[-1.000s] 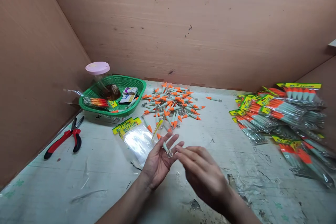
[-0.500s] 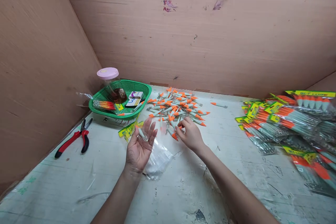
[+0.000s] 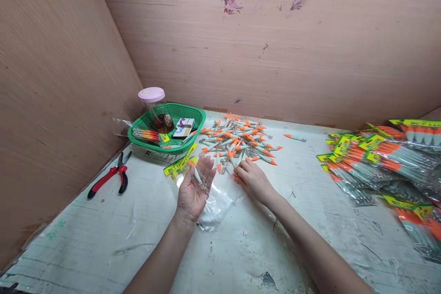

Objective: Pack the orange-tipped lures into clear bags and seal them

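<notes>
An orange-tipped, pale green squid jig (image 3: 198, 176) with a crown of wire hooks lies across the palm of my left hand (image 3: 195, 193), held under the thumb while the fingers spread upward. My right hand (image 3: 254, 181) is at the near edge of a loose pile of similar squid jigs (image 3: 246, 134), its fingers closed on one whose orange tip (image 3: 235, 178) shows beside them. Below and behind my left hand lie clear plastic bags (image 3: 217, 206) with yellow header cards (image 3: 177, 165) reading BCT LURE.
A green basket (image 3: 203, 121) at the back left holds a pink-lidded jar (image 3: 151, 95), a small box and a packet of lures. Red-handled pliers (image 3: 109, 178) lie at left. Packed lures (image 3: 382, 161) are heaped at right. One jig (image 3: 294, 137) lies apart. Wooden walls stand behind and left.
My right hand has moved down slightly at the pile's near edge, its fingers now at a jig's orange tip. My left hand still holds its jig. The whole view has shifted a little.
</notes>
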Demonstrator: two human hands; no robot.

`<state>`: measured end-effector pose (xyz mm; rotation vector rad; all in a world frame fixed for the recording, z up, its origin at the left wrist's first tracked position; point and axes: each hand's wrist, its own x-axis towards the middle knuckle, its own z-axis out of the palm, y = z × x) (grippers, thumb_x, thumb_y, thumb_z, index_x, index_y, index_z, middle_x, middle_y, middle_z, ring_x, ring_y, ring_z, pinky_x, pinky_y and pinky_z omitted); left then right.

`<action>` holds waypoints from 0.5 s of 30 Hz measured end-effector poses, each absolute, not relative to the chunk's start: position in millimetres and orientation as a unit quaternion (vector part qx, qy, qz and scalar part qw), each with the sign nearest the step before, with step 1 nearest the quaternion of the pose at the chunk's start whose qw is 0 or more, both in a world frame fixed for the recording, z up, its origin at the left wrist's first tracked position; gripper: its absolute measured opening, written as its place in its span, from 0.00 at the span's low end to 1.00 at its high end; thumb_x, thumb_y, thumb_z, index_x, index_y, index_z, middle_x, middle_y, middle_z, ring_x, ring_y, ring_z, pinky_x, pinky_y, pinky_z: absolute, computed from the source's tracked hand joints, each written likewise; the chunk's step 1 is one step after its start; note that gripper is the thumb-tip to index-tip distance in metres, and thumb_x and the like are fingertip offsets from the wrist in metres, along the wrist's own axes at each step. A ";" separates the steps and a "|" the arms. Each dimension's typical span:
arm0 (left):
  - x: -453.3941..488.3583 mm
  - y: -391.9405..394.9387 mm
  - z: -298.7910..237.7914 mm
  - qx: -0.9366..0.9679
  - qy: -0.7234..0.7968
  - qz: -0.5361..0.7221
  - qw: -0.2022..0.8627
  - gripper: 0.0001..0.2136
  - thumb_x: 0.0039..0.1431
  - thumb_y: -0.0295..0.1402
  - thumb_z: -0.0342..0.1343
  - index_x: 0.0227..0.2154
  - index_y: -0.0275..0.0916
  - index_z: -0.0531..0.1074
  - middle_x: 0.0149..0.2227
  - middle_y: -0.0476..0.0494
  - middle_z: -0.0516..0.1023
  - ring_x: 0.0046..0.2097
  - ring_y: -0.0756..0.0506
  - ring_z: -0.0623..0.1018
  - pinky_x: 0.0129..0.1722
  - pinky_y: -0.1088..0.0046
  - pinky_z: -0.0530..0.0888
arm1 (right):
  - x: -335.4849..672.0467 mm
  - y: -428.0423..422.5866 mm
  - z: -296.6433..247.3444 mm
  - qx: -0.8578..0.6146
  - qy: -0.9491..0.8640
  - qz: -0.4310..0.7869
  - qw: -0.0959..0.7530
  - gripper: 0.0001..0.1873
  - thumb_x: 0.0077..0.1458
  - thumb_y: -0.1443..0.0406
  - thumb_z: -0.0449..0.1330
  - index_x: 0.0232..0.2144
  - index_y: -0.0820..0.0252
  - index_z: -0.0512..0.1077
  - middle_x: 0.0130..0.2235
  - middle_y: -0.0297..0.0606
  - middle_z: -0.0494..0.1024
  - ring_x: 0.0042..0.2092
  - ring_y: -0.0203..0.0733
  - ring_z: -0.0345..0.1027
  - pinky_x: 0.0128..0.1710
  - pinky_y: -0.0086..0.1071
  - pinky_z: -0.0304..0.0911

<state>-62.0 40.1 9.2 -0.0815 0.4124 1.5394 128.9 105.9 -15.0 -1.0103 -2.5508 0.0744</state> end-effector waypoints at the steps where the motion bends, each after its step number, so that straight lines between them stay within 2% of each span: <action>1: -61.2 40.0 10.0 -0.041 0.190 0.689 0.699 0.22 0.66 0.31 0.37 0.62 0.34 0.49 0.44 0.36 0.79 0.45 0.46 0.78 0.47 0.70 0.74 | 130.2 106.4 -15.2 -0.353 -0.912 0.031 0.205 0.06 0.55 0.74 0.53 0.30 0.59 0.66 0.33 0.39 0.69 0.36 0.42 0.60 0.34 0.33 0.58; 6: -59.2 40.6 11.6 -0.056 0.204 0.686 0.696 0.22 0.65 0.28 0.39 0.62 0.32 0.51 0.45 0.35 0.78 0.46 0.46 0.78 0.46 0.70 0.75 | 145.7 97.7 -10.6 -0.337 -0.909 0.055 0.237 0.06 0.55 0.73 0.51 0.32 0.59 0.65 0.34 0.40 0.68 0.37 0.41 0.61 0.35 0.33 0.62; 12: -60.4 39.8 10.1 -0.063 0.198 0.684 0.700 0.22 0.64 0.26 0.39 0.61 0.32 0.54 0.43 0.36 0.79 0.46 0.45 0.78 0.46 0.69 0.75 | 170.7 57.8 -11.6 -0.354 -0.915 0.068 0.179 0.09 0.48 0.76 0.50 0.27 0.60 0.66 0.31 0.40 0.66 0.32 0.40 0.60 0.26 0.31 0.60; 15: -60.9 40.1 8.7 -0.059 0.189 0.682 0.704 0.22 0.64 0.25 0.39 0.61 0.34 0.54 0.44 0.36 0.79 0.47 0.45 0.77 0.47 0.69 0.75 | 181.8 41.6 -13.0 -0.360 -0.915 0.090 0.160 0.10 0.50 0.76 0.50 0.31 0.61 0.68 0.35 0.41 0.67 0.31 0.37 0.62 0.27 0.30 0.63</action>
